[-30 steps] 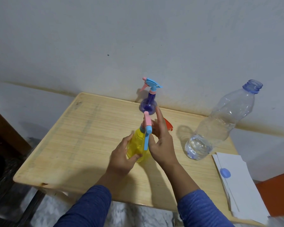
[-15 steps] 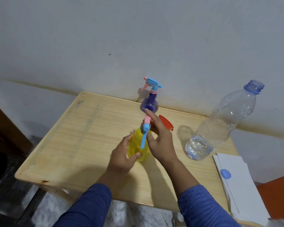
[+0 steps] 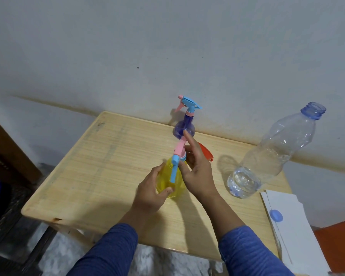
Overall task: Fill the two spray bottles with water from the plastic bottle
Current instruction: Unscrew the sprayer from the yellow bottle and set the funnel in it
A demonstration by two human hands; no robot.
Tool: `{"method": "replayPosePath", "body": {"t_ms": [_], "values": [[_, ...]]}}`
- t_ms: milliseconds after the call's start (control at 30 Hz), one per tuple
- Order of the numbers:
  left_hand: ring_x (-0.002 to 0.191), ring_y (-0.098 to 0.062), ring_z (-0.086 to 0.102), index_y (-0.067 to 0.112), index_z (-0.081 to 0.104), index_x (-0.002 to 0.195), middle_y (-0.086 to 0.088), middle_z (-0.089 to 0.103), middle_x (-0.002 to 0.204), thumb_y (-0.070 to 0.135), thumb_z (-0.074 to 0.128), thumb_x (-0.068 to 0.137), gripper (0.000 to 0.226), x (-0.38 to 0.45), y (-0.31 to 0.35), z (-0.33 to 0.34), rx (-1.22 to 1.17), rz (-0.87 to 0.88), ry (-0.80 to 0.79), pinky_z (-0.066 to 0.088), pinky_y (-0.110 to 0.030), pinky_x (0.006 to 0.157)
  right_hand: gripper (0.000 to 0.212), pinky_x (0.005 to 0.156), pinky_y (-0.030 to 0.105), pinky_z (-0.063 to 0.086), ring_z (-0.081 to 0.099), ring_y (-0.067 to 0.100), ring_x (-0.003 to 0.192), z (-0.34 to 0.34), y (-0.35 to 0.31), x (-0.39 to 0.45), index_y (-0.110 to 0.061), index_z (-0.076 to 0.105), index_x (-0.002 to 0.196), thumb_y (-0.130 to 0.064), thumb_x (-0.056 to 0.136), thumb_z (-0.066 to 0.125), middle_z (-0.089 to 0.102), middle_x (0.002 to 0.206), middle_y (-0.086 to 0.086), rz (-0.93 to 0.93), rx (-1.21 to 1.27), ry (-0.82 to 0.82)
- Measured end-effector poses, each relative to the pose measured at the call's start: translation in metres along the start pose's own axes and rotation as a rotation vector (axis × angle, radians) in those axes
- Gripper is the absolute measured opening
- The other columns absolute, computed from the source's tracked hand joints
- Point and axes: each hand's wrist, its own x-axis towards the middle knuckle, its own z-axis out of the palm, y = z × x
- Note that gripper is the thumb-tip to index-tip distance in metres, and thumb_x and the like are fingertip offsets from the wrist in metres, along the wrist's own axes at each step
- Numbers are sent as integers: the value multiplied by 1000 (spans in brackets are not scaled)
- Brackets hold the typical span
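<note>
This is looking like a plain room in a home rather than a lab or shop. A small wooden table is standing pushed against a pale painted wall that is showing stains and scuff marks along its lower part. Household spray bottles and a drinking-water bottle are sitting on it, with loose papers lying at its right edge. Speckled stone flooring is showing below.

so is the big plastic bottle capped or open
Open: the plastic bottle shows a bare threaded neck, and a blue cap lies apart on the papers.
</note>
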Motion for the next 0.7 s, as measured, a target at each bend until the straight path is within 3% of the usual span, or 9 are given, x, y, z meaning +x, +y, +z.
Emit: {"method": "replayPosePath", "body": {"t_ms": [167,267,367,500,633,700], "values": [[119,7,46,39,40,133,27,50,126,36,72,67,74,-1,1,1,-34,-3,0,39,-21,98,75,102,40,47,48,16,128,-3,-1,-2,-55,31,134,0,89,54,50,138,-2,-31,-31,-25],[115,11,48,45,41,128,31,52,122,33,71,67,69,-1,1,1,-35,-6,3,40,-21,97,70,105,45,43,46,17,130,-2,-10,4,-46,33,138,-3,88,53,50,139,-1,-69,-5,-1],[115,10,48,49,39,125,34,48,123,35,72,67,68,-1,1,2,-34,-15,5,40,-21,98,65,103,30,44,50,13,123,-3,-26,19,-31,34,143,-11,87,60,53,133,-6,-149,-54,29],[120,5,44,41,39,132,26,47,130,39,72,67,73,-1,3,1,-41,-6,2,39,-22,99,66,82,11,46,52,5,92,-10,-50,46,-28,35,143,-19,85,67,50,104,-11,-234,-117,85],[118,3,49,49,40,127,28,51,124,44,73,64,71,-1,3,0,-32,-9,4,43,-26,99,67,81,-1,36,49,-4,88,-23,-72,71,-21,36,143,-19,84,69,48,98,-7,-282,-190,120],[117,3,50,51,40,125,29,52,121,47,72,63,71,-1,3,0,-22,-14,4,44,-28,99,68,80,-1,36,48,-1,87,-30,-82,81,-22,35,143,-21,84,68,49,99,-4,-282,-234,123]]}}
